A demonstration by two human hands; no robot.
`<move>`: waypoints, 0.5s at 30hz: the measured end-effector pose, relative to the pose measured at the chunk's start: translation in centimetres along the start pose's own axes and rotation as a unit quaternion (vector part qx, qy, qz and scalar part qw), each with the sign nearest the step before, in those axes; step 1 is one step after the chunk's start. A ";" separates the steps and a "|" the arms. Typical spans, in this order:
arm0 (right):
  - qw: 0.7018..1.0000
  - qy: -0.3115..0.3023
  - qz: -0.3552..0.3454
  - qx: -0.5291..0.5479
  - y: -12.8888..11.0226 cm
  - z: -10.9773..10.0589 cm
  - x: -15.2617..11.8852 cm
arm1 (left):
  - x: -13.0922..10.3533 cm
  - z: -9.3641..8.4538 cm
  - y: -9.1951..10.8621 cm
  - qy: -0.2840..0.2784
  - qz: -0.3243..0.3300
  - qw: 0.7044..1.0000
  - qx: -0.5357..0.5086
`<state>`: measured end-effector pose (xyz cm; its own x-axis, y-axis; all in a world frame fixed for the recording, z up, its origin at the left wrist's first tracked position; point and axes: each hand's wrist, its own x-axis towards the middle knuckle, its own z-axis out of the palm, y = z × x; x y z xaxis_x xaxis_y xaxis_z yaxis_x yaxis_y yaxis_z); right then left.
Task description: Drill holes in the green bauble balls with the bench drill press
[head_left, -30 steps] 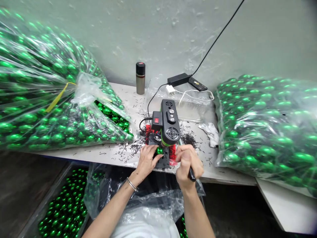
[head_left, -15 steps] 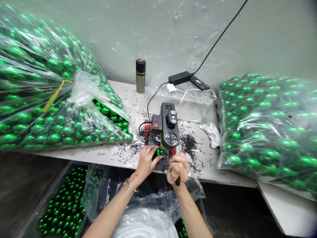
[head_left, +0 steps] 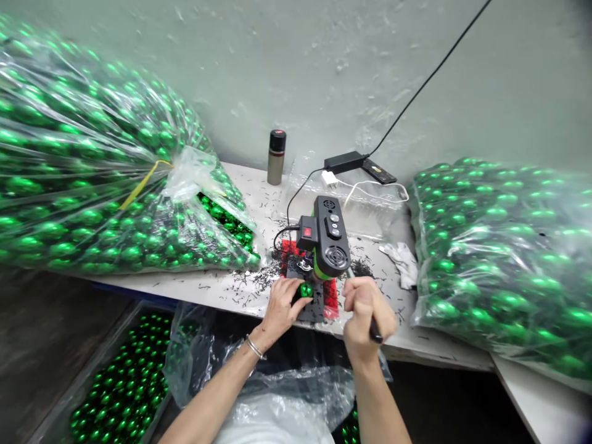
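My left hand (head_left: 282,305) has its thumb and fingers closed around a shiny green ball (head_left: 306,290), like a Christmas bauble. The ball sits over the black base plate (head_left: 312,313), under the front end of a small black bench machine (head_left: 333,237) with a red switch, round vents and buttons. My right hand (head_left: 367,311) is wrapped around a lever handle on the machine's right side. A bit of its metal rod (head_left: 350,272) and its black end (head_left: 376,332) show; the fist hides the rest.
Big clear bags of green balls stand left (head_left: 92,222) and right (head_left: 499,259). Black scraps (head_left: 363,266) litter the white table. Behind are a flask (head_left: 276,161), a power adapter (head_left: 345,161) and a white cable. A crumpled white glove (head_left: 401,264) lies right. A bin of balls (head_left: 124,376) sits below.
My right hand has moved right, away from the machine's front, and the lever has swung with it. My left hand stays at the ball, which shows more clearly. The view has shifted slightly.
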<state>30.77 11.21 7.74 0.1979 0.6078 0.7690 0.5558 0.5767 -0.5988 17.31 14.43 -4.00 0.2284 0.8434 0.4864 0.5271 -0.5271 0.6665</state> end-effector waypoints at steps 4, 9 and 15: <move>1.000 0.014 -0.005 -0.007 -0.6 -0.1 0.8 | -3.2 -1.9 1.2 -0.037 0.068 0.997 0.010; 0.999 0.032 -0.037 0.001 0.6 0.6 -0.7 | -3.6 -4.1 0.5 -0.037 0.096 0.992 0.073; 0.999 0.022 -0.048 0.006 0.8 0.6 -1.0 | 6.9 -9.7 -3.5 0.001 -0.115 0.945 0.307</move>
<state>30.59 11.38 6.35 0.1804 0.5251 0.8317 0.5639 0.6376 -0.5249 9.07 21.10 2.55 0.0491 0.9279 0.3695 0.9382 -0.1698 0.3016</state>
